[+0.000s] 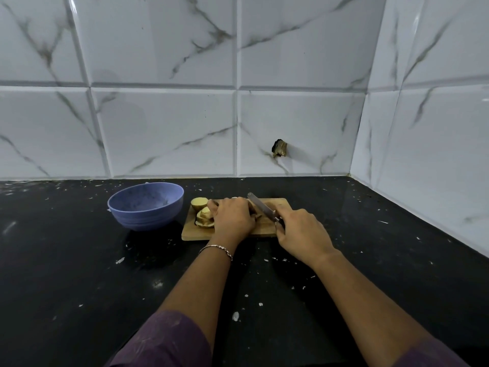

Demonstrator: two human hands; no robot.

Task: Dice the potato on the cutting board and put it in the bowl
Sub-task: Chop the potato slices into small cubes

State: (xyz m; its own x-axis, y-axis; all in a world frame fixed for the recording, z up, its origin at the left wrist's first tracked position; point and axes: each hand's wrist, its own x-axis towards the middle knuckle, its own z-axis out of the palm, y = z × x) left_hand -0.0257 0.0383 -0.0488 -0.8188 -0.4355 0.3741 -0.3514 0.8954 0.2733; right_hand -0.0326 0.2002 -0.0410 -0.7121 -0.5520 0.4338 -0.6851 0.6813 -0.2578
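Observation:
A wooden cutting board lies on the black counter. Cut potato pieces lie on its left part: one half at the far left corner, sliced pieces nearer me. My left hand lies curled over potato in the board's middle; what it holds is mostly hidden. My right hand grips the handle of a knife, whose blade slants down just right of my left fingers. A blue bowl stands left of the board and looks empty.
White marble-pattern tiled walls close the counter at the back and on the right, forming a corner. A dark hole shows in the back wall. Pale specks and scraps dot the black counter.

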